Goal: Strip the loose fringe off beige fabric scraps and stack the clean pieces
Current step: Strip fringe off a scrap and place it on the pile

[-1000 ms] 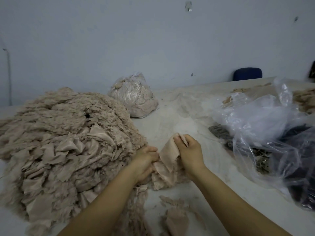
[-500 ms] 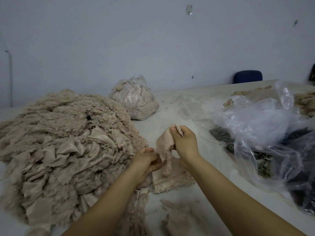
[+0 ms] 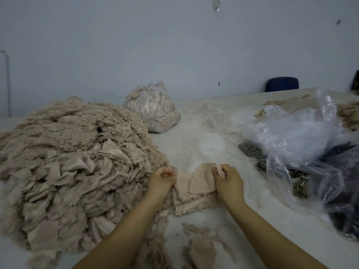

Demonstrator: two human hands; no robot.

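Change: right hand (image 3: 229,184) has come down from its raised position half a second back; the scrap (image 3: 202,181) it lifted now lies low over the small stack (image 3: 192,199) between the hands.
Right hand grip: fingers curled, pinching the scrap's upper right corner.
Left hand (image 3: 162,180): curled at the stack's left edge, seemingly holding cloth there; exact contact blurred.
Location: scrap and stack sit on the table (image 3: 204,144), just right of the big beige heap (image 3: 68,162).
Done: only a few clean pieces stacked; stripped fringe (image 3: 196,230) lies nearer the camera.
Left: judged early; the heap is huge and looks mostly unprocessed.
Surroundings: tied bag of beige material (image 3: 153,111) behind; loose clear plastic bags (image 3: 303,136) over dark items at right.
Writing: none legible; no brands or labels visible.
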